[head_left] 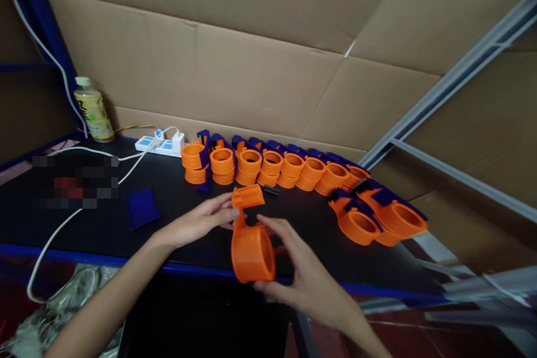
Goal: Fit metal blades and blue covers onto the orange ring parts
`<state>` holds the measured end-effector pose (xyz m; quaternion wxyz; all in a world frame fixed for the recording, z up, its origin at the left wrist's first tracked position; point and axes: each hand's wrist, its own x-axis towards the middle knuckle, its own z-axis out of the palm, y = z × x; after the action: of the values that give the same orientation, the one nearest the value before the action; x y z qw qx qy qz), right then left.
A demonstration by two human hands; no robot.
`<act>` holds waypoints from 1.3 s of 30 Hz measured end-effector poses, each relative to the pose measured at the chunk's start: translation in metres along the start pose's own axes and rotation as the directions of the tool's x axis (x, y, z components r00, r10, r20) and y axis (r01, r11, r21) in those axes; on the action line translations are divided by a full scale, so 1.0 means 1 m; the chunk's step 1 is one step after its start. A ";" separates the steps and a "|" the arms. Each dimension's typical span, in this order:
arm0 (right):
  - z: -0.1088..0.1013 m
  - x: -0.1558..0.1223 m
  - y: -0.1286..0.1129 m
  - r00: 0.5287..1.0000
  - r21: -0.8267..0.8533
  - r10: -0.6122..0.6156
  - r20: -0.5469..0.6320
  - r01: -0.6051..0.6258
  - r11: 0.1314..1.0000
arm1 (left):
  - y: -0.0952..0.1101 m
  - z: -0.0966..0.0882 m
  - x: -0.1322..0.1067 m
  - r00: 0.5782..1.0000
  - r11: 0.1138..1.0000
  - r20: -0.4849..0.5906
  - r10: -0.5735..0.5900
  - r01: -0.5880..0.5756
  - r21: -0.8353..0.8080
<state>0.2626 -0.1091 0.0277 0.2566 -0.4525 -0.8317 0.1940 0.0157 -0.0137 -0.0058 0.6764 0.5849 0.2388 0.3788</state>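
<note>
An orange plastic tape dispenser (251,254) is held in the air over the front edge of the table. My left hand (210,215) pinches the upper arm of it, near the flat orange end. My right hand (289,260) curls around the round ring from the right, thumb below and fingers above. Behind my hands stands a row of similar orange dispensers (250,162) with dark blue parts, each ring upright-walled and open on top. More dispensers (361,226) lie at the right. A small black piece (272,191) rests just beyond the held one.
A flat blue piece (143,208) lies left on the black table (176,201). Further back are a white power strip (159,146) with cables and a yellow-labelled bottle (94,112). Cardboard (251,67) walls the back. A crumpled plastic bag (71,302) sits below left.
</note>
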 end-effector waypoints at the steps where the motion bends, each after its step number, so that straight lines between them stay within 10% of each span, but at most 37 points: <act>1: 0.007 0.003 -0.005 1.000 0.045 -0.019 0.017 0.018 0.999 | 0.001 0.001 0.001 0.999 0.999 -0.032 0.010 -0.011 -0.046; 6: 0.025 0.023 0.009 0.995 0.156 -0.082 0.053 0.073 0.985 | 0.014 -0.008 0.001 0.978 0.975 -0.209 0.024 -0.069 -0.209; 15: 0.058 0.034 0.049 0.999 -0.377 -0.050 -0.005 0.045 0.925 | 0.031 -0.044 -0.011 0.875 0.933 -0.478 0.079 -0.234 -0.275; 32: 0.054 0.006 0.015 0.995 -0.484 -0.059 0.085 0.093 0.870 | 0.029 -0.039 -0.006 0.903 0.955 -0.428 0.036 -0.157 -0.250; 39: 0.060 0.000 0.013 0.980 -0.282 -0.154 0.129 0.185 0.941 | 0.026 -0.040 -0.005 0.911 0.957 -0.411 0.016 -0.133 -0.258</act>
<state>0.2353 -0.1079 -0.0268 0.1584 -0.4012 -0.8995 0.0693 -0.0240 0.0074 0.0111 0.6731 0.4008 0.2946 0.5473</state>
